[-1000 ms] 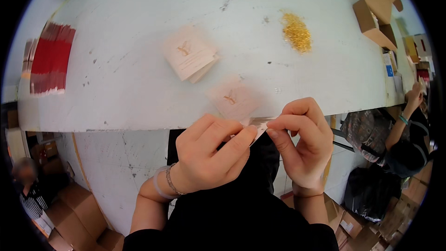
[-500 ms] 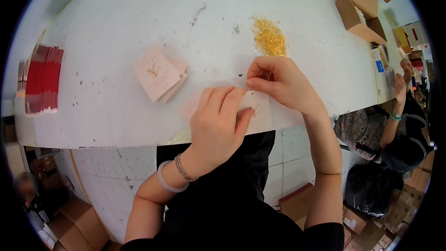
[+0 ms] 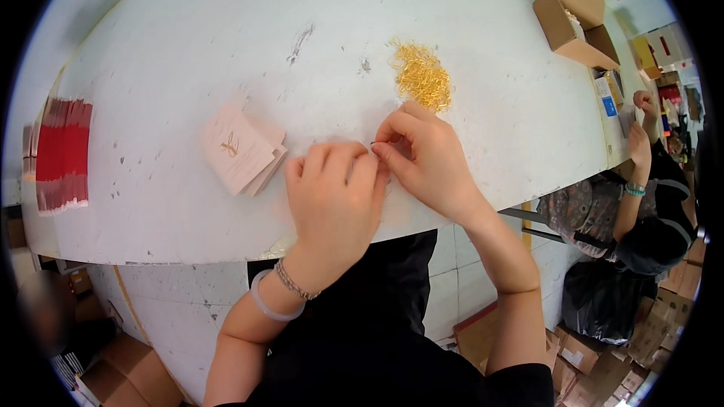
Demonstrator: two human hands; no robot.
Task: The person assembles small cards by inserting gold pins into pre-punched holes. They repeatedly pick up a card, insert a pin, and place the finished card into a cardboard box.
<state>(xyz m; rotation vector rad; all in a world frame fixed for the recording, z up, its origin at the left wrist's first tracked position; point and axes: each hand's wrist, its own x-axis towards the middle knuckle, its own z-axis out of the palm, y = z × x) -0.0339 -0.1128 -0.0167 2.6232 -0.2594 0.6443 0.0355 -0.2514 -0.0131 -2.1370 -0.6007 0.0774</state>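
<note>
Left hand (image 3: 332,200): palm down on or just above the surface (image 3: 166,181), blurred; its fingers curl forward, and we cannot tell whether they are closed on anything.
Right hand (image 3: 426,158): beside the left; thumb and forefinger meet at the tips; we cannot tell what, if anything, is between them.
Gold pieces (image 3: 424,79): heaped on the surface just beyond the right hand.
Cards (image 3: 235,149): piled askew, left of the left hand and apart from it.
Both hands: we judge the step in hand to be close fingertip work, side by side.
Pinch: the next move, we think, calls for a steady left hand and exact right fingers; anything held is small.
</note>
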